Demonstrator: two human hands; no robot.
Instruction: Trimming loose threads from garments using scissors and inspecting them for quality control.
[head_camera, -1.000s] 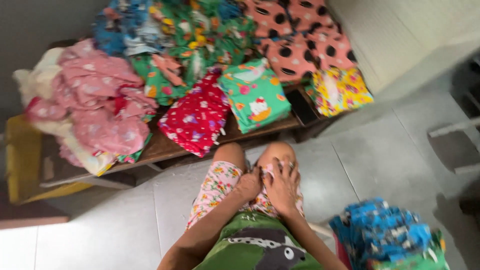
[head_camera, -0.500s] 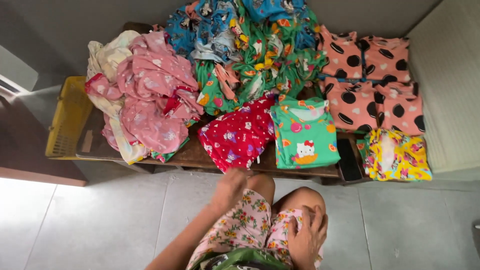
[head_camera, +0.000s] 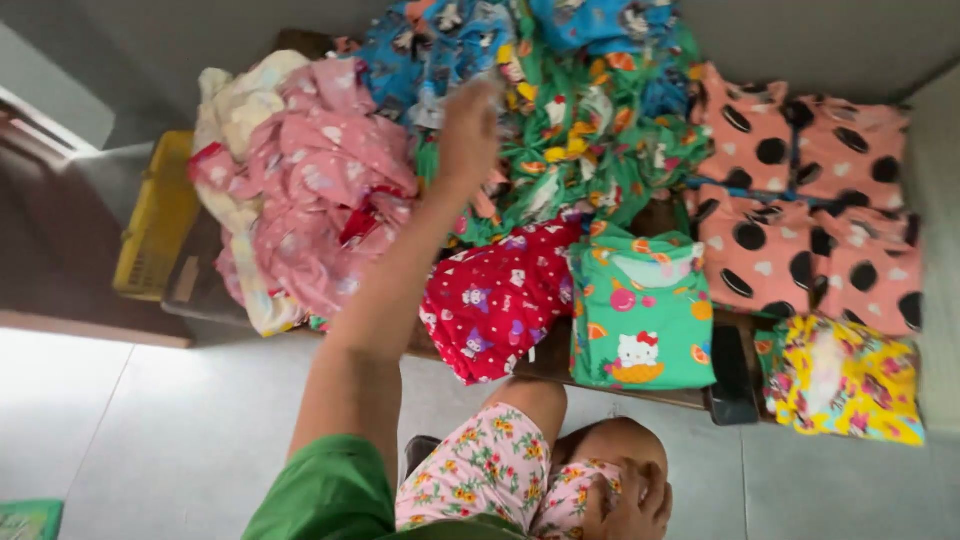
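Head view: you look down on a low wooden table (head_camera: 215, 300) heaped with printed clothes.
Left hand (head_camera: 468, 135): your arm stretches up toward 12 o'clock and the hand sits over the green patterned pile (head_camera: 580, 150), just where it meets the blue patterned pile (head_camera: 440, 45). It is blurred; the fingers look loosely curled, and whether they pinch any cloth cannot be told.
Right hand (head_camera: 625, 495): at 6 o'clock, low in the picture, it rests on your knee with fingers bent against the floral trousers (head_camera: 470, 475). It holds nothing loose.
Pink heap (head_camera: 320, 190): crumpled, at 9 o'clock of your left hand, just beside your forearm.
Red garment (head_camera: 500, 300): folded, at 6 o'clock of the left hand, hanging over the table's near edge.
Green cat-print garment (head_camera: 640, 320): folded flat, touching the red one at its 3 o'clock side.
Salmon spotted stacks (head_camera: 800, 220): at 3 o'clock, well apart from both hands.
Yellow floral garment (head_camera: 845, 380): at 4 o'clock, by the table corner.
Yellow crate (head_camera: 155, 225): at 9 o'clock, beyond the pink heap.
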